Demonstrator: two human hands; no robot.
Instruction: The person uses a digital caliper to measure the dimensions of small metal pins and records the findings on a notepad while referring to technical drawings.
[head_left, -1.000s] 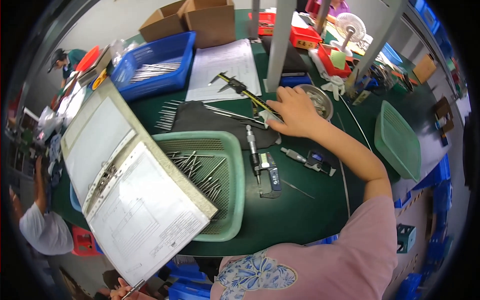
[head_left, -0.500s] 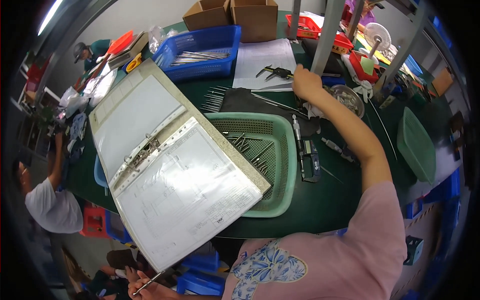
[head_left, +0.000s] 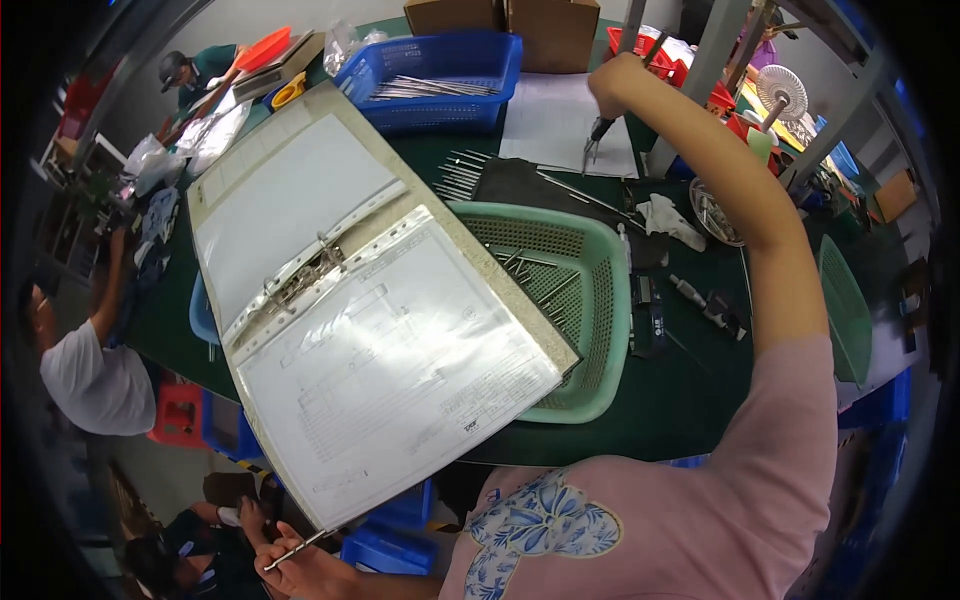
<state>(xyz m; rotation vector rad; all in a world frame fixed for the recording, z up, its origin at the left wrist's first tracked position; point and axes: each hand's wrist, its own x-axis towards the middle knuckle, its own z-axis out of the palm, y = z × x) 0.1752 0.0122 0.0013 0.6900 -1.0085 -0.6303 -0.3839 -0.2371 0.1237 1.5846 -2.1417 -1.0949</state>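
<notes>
At the far side of the bench my right hand [head_left: 616, 86] is closed round a digital caliper [head_left: 600, 130]. The caliper's jaws point down over a sheet of paper [head_left: 545, 130]. Low at the left, my left hand [head_left: 318, 572] pinches a slim metal rod [head_left: 296, 551] beside the lower corner of an open ring binder [head_left: 400, 345]. Drawings in plastic sleeves fill the binder, which overlaps a green basket [head_left: 603, 330] with several short metal pins [head_left: 520, 265] in it. Beyond the basket, several pointed rods [head_left: 460, 175] lie by a black cloth [head_left: 515, 183].
A blue basket [head_left: 430, 112] of long rods stands at the back, before cardboard boxes [head_left: 550, 38]. Right of the green basket lie micrometers [head_left: 708, 303], a white rag [head_left: 668, 220] and a metal bowl [head_left: 712, 215]. Grey posts [head_left: 715, 75] rise at the back right. Other people work at the left.
My right hand has turned the caliper from lying sideways to jaws down, and its wrist is now raised and bent. The left hand still holds the rod. The whole view has shifted slightly.
</notes>
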